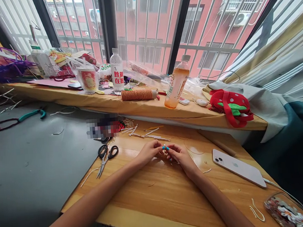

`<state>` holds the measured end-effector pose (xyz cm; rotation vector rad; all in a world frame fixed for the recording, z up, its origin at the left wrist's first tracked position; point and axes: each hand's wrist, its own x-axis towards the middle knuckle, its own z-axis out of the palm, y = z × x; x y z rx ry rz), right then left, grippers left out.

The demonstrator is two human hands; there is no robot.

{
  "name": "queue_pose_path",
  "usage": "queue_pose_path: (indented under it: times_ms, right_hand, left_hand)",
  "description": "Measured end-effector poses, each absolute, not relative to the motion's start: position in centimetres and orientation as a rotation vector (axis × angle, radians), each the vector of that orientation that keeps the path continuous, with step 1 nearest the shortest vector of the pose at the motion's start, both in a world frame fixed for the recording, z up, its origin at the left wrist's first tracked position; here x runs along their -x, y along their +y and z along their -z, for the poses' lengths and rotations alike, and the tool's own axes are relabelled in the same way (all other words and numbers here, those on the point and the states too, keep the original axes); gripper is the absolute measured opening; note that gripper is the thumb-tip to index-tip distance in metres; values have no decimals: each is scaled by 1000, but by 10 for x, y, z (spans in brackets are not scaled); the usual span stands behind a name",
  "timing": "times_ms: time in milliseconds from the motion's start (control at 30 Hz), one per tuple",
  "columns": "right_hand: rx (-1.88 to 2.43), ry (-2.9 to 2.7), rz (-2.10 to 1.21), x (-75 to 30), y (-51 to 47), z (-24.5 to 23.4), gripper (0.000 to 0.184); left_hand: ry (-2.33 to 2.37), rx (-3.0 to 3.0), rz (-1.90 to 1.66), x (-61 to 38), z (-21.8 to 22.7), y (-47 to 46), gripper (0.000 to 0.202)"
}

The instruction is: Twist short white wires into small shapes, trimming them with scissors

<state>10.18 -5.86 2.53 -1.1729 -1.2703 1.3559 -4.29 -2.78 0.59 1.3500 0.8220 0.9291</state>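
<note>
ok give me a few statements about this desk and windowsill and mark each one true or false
1. The left hand and right hand are close together at a small item. True.
2. The iPhone lies screen up. False: the iPhone's back, with its cameras, faces up.
3. The spool of orange cord stands upright. False: the spool of orange cord lies on its side.
4. The bottle of orange drink stands capped on the windowsill. True.
5. The nearer black-handled scissors lie left of the left hand. True.
</note>
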Motion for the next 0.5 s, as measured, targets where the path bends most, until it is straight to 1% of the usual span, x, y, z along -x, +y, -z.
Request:
queue_pose_path:
  times_ms: [100,200,267,367,500]
  right_hand:
    - [1215,-1322,-1272,-102,-57,-23,29]
    - [1235,-1403,-1121,-103,-58,-19,29]
    - [1228,-1462,-1011,-102,-60,-18,26]
    - [1227,-1607,-852,-101,-64,-19,17]
    - [1207,-1835,-665,-104,-66,-22,17]
  left_hand:
    - [817,-1304,-906,41,-8,-30,30]
    - [813,-1265,-911,41,-9,-31,30]
    - [803,-1233,-928,41,-9,-30,30]
    - [807,-1220,-940,41,-8,-30,28]
    - [834,-1223,-968,41,-7,-30,25]
